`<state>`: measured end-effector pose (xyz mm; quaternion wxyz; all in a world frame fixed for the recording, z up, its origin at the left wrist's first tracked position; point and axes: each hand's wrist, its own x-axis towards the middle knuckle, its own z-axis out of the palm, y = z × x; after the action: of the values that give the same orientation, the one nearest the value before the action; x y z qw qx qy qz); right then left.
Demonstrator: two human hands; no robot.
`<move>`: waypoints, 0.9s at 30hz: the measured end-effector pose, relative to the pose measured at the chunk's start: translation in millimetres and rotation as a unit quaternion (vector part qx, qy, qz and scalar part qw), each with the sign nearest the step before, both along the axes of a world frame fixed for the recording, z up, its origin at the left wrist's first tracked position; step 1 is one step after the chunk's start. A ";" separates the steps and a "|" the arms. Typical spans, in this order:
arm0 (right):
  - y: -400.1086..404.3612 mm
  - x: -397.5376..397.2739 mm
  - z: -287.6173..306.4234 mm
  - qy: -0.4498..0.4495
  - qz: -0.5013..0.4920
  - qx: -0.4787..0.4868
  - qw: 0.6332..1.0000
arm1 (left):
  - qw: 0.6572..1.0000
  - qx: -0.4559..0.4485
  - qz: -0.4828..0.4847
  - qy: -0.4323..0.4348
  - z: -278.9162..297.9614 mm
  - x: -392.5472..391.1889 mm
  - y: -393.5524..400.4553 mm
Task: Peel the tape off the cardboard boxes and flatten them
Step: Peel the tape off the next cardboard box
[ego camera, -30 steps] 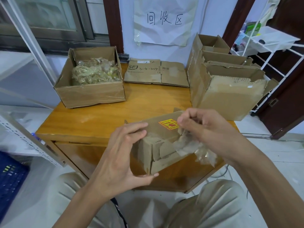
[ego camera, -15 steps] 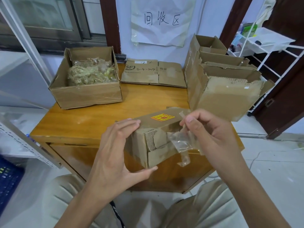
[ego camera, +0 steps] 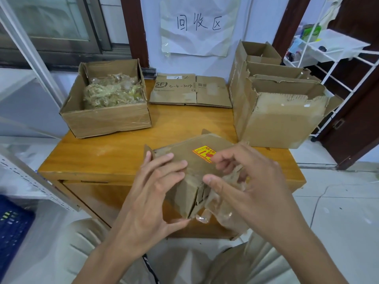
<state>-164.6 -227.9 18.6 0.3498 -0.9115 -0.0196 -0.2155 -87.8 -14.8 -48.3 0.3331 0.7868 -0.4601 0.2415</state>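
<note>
Room: I see a paper sign (ego camera: 200,25) on the wall at 12 o'clock and a white rack (ego camera: 336,56) at 2.
Worktop (ego camera: 114,152): smooth wood, carrying a box of stripped tape (ego camera: 106,99) at 11 and a flattened box (ego camera: 190,91).
Small box (ego camera: 190,160): held over the near edge; I judge it light, its torn corners soft.
Tape (ego camera: 221,210): thin, clingy.
Hands: left hand (ego camera: 151,197) grips the box; right hand (ego camera: 246,181) pinches the tape.

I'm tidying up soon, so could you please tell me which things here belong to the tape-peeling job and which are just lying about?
Job: small box in the left hand; tape in the right hand; open boxes; flattened box; scrap box.
Lying about: wall sign; white rack; blue crate.
</note>
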 end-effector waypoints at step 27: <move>-7.4 -5.1 -19.8 0.159 0.028 0.430 0.888 | 0.998 0.045 0.047 0.002 41.7 20.5 -0.5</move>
<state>-169.7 -235.3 -1.2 0.7118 -0.6929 0.1059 -0.0450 -67.3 -15.3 -6.6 0.2868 0.8219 -0.4328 0.2345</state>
